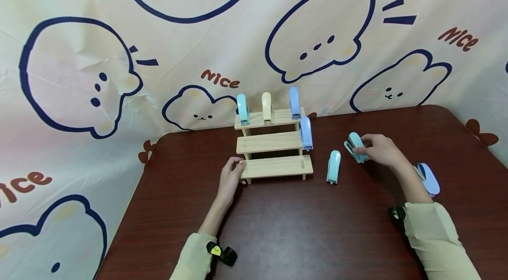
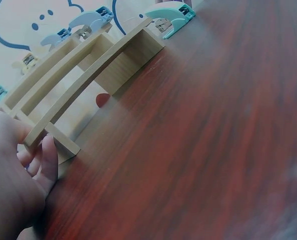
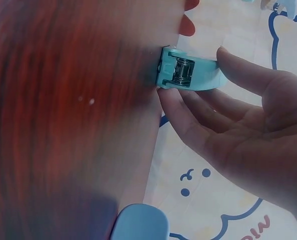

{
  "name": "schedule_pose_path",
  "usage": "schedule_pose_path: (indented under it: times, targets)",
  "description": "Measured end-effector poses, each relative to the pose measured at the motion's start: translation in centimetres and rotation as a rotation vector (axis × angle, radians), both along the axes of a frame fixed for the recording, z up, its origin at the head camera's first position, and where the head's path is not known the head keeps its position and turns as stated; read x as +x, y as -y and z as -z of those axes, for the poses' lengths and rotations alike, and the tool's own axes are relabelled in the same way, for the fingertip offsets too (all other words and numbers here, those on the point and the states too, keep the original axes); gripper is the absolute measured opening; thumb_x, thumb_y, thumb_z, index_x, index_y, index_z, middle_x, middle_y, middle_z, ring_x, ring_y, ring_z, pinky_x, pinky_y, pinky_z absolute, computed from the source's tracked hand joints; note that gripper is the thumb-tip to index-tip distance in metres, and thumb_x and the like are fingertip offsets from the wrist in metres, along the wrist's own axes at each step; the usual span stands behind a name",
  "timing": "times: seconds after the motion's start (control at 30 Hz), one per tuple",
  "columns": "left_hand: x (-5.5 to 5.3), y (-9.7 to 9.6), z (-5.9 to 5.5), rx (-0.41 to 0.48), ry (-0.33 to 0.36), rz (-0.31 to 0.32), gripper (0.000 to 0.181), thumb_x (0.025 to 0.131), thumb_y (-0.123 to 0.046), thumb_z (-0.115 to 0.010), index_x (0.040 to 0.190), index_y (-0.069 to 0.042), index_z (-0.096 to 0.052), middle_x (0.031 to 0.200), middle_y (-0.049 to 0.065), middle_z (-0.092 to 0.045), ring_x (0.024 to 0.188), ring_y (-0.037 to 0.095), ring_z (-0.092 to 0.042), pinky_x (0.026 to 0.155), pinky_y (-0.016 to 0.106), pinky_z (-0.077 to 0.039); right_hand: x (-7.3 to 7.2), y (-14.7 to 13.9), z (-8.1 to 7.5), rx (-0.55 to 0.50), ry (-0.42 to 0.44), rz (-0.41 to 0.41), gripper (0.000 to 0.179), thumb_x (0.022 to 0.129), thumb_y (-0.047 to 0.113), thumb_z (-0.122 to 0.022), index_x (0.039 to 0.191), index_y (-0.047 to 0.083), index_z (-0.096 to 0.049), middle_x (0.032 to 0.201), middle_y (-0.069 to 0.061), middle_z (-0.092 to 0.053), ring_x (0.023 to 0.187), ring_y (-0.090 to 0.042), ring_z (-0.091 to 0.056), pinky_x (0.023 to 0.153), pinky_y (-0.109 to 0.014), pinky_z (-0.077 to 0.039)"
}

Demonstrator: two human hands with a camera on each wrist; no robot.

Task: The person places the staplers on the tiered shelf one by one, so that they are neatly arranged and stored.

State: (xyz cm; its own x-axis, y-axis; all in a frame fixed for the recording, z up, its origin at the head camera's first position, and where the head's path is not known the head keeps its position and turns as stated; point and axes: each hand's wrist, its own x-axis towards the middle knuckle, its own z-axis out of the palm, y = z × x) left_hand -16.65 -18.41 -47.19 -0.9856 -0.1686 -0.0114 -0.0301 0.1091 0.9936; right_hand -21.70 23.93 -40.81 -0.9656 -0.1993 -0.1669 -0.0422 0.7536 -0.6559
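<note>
A three-step wooden rack (image 1: 274,166) stands at the back of the dark table. My left hand (image 1: 230,176) grips the left end of its lowest step, thumb on top and fingers underneath, as the left wrist view shows. To the right of the rack, my right hand (image 1: 380,150) pinches a teal stapler (image 3: 201,74) between thumb and fingers, its base at the tabletop. Between rack and right hand lies another teal stapler (image 1: 334,167). The top step carries a teal stapler (image 1: 243,109), a cream stapler (image 1: 267,108) and a blue stapler (image 1: 294,102).
A second blue stapler (image 1: 306,133) stands at the right end of the middle step. Beside my right forearm lies a further blue stapler (image 1: 428,179). A cartoon-printed cloth (image 1: 190,50) hangs behind the table (image 1: 285,231).
</note>
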Motion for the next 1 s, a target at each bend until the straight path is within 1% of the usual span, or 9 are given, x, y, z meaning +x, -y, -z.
schedule_pose_path:
  times: [0.37, 0.5, 0.73, 1.0]
  targets:
    - [0.00, 0.00, 0.01, -0.002, 0.003, 0.001, 0.023, 0.102, -0.015, -0.060, 0.115, 0.004, -0.063, 0.088, 0.005, -0.059, 0.064, 0.013, -0.057, 0.053, 0.024, -0.050, -0.06, -0.39, 0.11, 0.013, -0.009, 0.000, 0.056, 0.102, 0.022, -0.065, 0.136, -0.019, -0.050, 0.119, -0.034, -0.057, 0.095, -0.038, -0.056, 0.073, -0.039, -0.052]
    - [0.07, 0.00, -0.04, 0.006, 0.012, 0.003, 0.022, 0.102, -0.015, -0.060, 0.115, 0.003, -0.063, 0.088, 0.005, -0.059, 0.064, 0.014, -0.058, 0.054, 0.024, -0.050, -0.08, -0.48, 0.15, 0.014, -0.005, 0.003, 0.056, 0.102, 0.022, -0.065, 0.135, -0.020, -0.049, 0.118, -0.034, -0.058, 0.092, -0.036, -0.057, 0.071, -0.038, -0.052]
    - [0.14, 0.14, -0.18, 0.004, 0.023, 0.013, 0.025, 0.104, -0.017, -0.059, 0.119, 0.002, -0.063, 0.091, 0.004, -0.058, 0.068, 0.014, -0.057, 0.055, 0.026, -0.051, -0.23, -0.54, 0.22, -0.002, 0.009, 0.003, 0.056, 0.102, 0.021, -0.065, 0.135, -0.020, -0.050, 0.117, -0.033, -0.059, 0.084, -0.028, -0.062, 0.068, -0.034, -0.053]
    - [0.07, 0.07, -0.18, 0.003, 0.018, 0.013, 0.023, 0.103, -0.016, -0.060, 0.118, 0.002, -0.063, 0.090, 0.004, -0.058, 0.068, 0.014, -0.057, 0.055, 0.025, -0.051, -0.15, -0.58, 0.10, 0.011, 0.009, 0.003, 0.055, 0.102, 0.023, -0.065, 0.135, -0.019, -0.051, 0.114, -0.031, -0.060, 0.085, -0.030, -0.061, 0.068, -0.034, -0.052]
